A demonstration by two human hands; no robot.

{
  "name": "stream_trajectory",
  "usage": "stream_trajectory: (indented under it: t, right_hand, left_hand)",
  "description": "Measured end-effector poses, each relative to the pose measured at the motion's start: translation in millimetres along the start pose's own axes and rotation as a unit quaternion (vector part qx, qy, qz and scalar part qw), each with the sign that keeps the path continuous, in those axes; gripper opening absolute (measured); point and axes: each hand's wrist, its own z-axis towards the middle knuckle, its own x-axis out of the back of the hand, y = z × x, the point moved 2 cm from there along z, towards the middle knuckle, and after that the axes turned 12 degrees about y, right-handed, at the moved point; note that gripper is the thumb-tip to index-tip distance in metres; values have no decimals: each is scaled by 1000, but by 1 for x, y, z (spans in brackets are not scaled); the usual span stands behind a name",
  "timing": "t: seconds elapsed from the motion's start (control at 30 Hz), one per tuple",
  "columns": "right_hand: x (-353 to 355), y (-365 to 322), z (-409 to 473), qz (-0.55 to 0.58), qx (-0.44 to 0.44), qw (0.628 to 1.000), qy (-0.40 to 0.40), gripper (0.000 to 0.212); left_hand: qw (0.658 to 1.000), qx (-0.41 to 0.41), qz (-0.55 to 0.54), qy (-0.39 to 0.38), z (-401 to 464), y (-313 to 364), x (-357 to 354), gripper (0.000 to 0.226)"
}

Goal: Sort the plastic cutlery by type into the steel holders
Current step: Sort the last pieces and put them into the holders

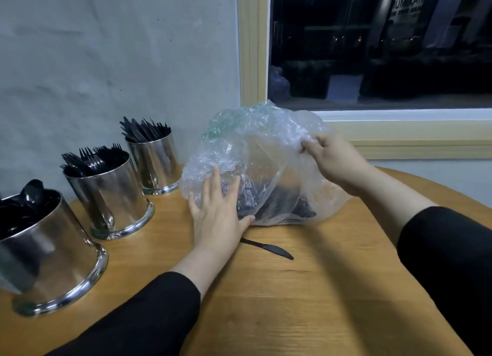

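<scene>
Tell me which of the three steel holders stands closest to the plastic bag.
The farthest holder, by the wall, with knives standing in it. It stands just left of the plastic bag; the fork holder and spoon holder stand farther away.

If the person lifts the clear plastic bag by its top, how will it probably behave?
The plastic bag looks thin and crumpled, so it will probably sag. Dark cutlery lies at its bottom, so the weight should hang low. The right hand pinches the film, while the left hand lies flat against it.
</scene>
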Motion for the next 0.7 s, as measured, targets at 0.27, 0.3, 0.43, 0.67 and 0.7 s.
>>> stream_trajectory:
  t: [0.27,0.3,0.43,0.67,0.7]
  right_hand:
    - [23,-42,25,68,-35,996,40,40]
    - [26,-44,28,75,-39,995,50,39]
    - [36,-39,29,60,-17,994,94,40]
    - [10,-29,-17,16,50,994,-94,114]
    - [5,-26,-18,9,56,995,-81,117]
  left_hand:
    - [989,-7,-117,87,27,2,25,25]
    - [985,2,-140,97,32,2,31,26]
    - [972,22,-200,123,54,5,54,21]
    - [937,21,-317,142,89,34,72,17]
    - [935,10,-325,141,92,40,73,17]
